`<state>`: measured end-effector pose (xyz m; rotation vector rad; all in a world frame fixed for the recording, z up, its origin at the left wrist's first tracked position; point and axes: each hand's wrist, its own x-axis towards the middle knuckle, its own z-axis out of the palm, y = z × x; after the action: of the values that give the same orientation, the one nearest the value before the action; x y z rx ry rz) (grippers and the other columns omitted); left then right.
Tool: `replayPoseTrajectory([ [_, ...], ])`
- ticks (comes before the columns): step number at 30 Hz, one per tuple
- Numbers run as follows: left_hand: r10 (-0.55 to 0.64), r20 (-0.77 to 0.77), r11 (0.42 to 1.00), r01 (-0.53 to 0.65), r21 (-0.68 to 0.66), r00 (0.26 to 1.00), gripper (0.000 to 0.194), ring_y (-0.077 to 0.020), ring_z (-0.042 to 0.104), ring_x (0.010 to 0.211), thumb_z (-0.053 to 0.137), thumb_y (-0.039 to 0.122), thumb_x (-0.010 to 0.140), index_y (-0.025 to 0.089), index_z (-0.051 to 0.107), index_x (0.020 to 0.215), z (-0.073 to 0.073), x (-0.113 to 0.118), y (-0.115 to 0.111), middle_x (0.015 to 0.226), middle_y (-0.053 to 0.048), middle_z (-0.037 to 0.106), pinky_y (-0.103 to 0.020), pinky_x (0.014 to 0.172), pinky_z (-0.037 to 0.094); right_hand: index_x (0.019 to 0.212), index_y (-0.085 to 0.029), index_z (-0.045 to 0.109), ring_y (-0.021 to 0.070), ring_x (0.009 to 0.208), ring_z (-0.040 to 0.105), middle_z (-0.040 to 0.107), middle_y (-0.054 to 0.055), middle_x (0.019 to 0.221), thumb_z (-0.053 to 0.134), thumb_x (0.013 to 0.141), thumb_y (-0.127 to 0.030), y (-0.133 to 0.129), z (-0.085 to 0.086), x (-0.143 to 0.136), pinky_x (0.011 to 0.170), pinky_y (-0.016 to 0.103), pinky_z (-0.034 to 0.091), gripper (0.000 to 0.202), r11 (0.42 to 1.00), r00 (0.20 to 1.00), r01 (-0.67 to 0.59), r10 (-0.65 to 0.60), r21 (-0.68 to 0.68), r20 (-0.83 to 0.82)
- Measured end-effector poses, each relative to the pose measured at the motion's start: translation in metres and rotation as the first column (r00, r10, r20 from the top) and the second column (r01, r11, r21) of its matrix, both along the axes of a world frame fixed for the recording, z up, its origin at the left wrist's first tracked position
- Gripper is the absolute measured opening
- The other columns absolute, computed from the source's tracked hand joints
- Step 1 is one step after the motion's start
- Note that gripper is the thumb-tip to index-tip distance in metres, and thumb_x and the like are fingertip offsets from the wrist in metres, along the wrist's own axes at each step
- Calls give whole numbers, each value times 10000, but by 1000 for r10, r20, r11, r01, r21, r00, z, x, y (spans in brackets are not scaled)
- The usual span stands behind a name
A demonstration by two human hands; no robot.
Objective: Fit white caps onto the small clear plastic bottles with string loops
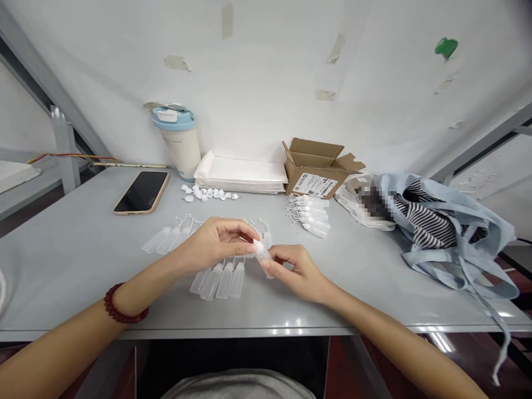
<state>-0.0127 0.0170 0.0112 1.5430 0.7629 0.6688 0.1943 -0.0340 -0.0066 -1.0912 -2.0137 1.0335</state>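
Note:
My right hand (297,270) grips a small translucent squeeze bottle (263,257), tilted a little above the table. The fingertips of my left hand (214,239) pinch the white cap (258,244) at its top; whether the cap is fully seated cannot be made out. Below my left hand lie several similar bottles (224,281) without pointed caps, their necks toward the back. More bottles (168,239) lie left of my left hand, partly hidden by it. Loose white caps (210,193) are scattered farther back. At the right, a group of capped bottles (315,215) has thin strap-like tails.
A phone (142,192) and a blue-lidded cup (182,145) stand at the back left. Behind the caps lies a stack of white sheets or pouches (245,173), beside an open cardboard box (316,169). A light blue bag (457,213) covers the right side of the grey table (353,299).

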Motion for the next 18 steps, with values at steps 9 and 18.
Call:
replayPoseTrajectory([
  [9, 34, 22, 997, -32, -72, 999, 175, -142, 606, 777, 691, 338, 777, 179, 674, 846, 1, 4, -3, 808, -14, 654, -251, 732, 496, 702, -141, 587, 74, 531, 447, 522, -21, 579, 496, 895, -363, 1, 1, -2, 518, 196, 358, 308, 997, 997, 78, -77, 16, -17],
  [18, 77, -104, 995, -70, 69, 992, 163, -110, 552, 614, 681, 337, 779, 178, 682, 812, 0, 6, -6, 695, 17, 621, -214, 588, 457, 752, -143, 543, 82, 495, 340, 439, -25, 580, 464, 912, -303, 2, -16, -1, 487, 218, 288, 239, 854, 971, 55, -166, 518, 172],
])
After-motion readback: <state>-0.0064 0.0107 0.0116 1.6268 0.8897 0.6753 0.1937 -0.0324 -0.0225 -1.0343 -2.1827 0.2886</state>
